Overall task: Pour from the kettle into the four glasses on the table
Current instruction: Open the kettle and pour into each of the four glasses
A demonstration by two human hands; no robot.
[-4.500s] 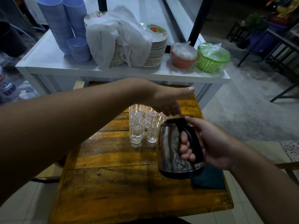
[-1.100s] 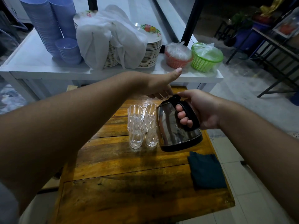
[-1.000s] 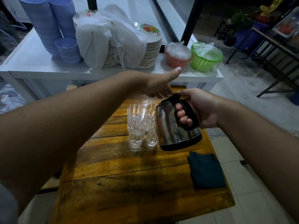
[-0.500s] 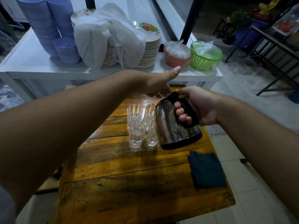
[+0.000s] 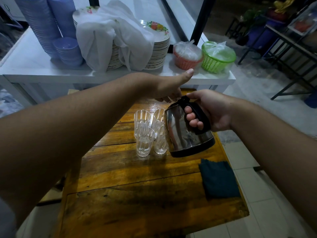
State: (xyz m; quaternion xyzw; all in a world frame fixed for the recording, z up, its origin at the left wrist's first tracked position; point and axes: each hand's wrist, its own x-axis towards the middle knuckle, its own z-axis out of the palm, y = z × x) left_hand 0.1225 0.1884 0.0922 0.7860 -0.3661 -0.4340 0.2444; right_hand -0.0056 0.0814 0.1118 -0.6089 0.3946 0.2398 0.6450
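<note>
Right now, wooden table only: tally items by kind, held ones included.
Glasses: 4, clustered in a two-by-two group
Kettle: 1, held by the right hand on the handle, tilted toward the glasses
Dark cloth: 1, flat near the table's right edge
Total: 6

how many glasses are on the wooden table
4, in a tight square cluster: near-left, near-right against the kettle, far-left, far-right. None seems hidden.
</note>
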